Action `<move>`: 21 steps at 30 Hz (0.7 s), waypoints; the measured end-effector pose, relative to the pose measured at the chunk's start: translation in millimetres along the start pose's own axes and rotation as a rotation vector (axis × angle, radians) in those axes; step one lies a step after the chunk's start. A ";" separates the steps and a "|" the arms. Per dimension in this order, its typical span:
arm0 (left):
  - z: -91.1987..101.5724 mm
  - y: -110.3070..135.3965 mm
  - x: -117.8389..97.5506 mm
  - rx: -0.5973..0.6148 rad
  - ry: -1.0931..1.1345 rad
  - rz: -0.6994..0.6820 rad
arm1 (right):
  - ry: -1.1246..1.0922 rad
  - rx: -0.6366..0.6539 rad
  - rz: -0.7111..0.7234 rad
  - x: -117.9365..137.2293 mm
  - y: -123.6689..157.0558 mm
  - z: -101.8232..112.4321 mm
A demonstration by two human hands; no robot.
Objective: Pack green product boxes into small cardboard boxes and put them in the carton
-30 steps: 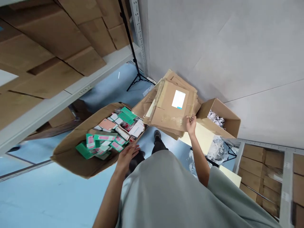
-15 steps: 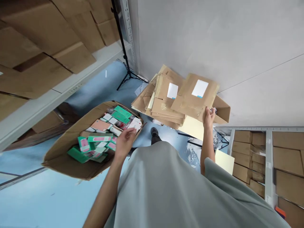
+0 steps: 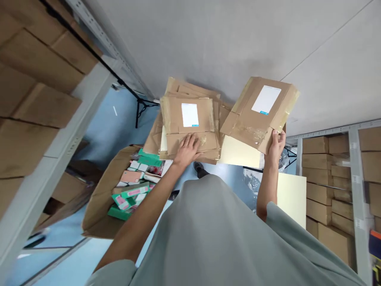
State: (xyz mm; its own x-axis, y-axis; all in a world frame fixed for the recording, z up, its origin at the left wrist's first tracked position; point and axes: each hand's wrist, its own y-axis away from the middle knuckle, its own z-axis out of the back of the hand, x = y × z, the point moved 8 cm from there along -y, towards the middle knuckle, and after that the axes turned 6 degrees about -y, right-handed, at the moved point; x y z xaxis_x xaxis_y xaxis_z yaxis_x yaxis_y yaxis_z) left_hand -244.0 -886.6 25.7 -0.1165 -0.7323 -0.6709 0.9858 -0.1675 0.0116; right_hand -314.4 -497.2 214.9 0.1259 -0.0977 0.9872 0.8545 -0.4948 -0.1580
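Raised at the right, a flattened cardboard box [image 3: 253, 107] with a white label is gripped at its lower corner by my right hand [image 3: 276, 145]. My left hand [image 3: 188, 150] lies with fingers stretched out on the near edge of a stack of flattened cardboard boxes [image 3: 190, 139]. The top piece of that stack also bears a white label [image 3: 190, 115] with a blue strip. Pale yellow board [image 3: 239, 153] shows beneath the held piece. Left of my arm is a large open carton [image 3: 101, 198] full of small green, white and pink boxes [image 3: 133, 192].
Shelves with brown cartons stand at the left [image 3: 38, 91] and right [image 3: 317, 178]. A black tripod [image 3: 138, 101] is on the blue floor near the grey wall [image 3: 208, 43]. Clear plastic wrap [image 3: 253, 182] and another pale yellow board [image 3: 291, 198] lie by my right arm.
My left hand has moved from over the carton of small boxes onto the cardboard stack. The flattened box in my right hand has shifted right, away from the stack. The view has turned.
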 end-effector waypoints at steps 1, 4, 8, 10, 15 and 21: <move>-2.1 -1.0 1.4 0.013 -0.031 -0.004 | -0.004 -0.018 -0.015 -3.0 -1.4 4.9; -0.8 -2.7 1.0 0.073 -0.189 -0.034 | -0.024 -0.075 -0.060 -8.6 -4.6 18.3; 14.4 -2.5 -4.2 0.155 -0.470 -0.101 | -0.072 -0.128 -0.109 -10.8 -8.9 31.9; 23.7 -0.9 -8.2 0.177 -0.547 -0.156 | -0.070 -0.146 -0.129 -11.8 -10.0 37.1; 40.5 1.2 -13.0 0.145 -0.591 -0.275 | -0.053 -0.106 -0.173 -16.5 -9.0 40.2; 21.9 1.7 -9.3 0.123 -0.570 -0.310 | -0.042 -0.065 -0.186 -19.3 -10.2 37.9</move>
State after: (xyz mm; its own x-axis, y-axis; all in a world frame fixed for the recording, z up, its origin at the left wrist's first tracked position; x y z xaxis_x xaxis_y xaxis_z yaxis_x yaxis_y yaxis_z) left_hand -244.0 -894.5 48.1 -0.4717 -0.8672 -0.1597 0.8793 -0.4761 -0.0119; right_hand -306.4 -457.5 198.3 -0.0086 0.0362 0.9993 0.8311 -0.5555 0.0272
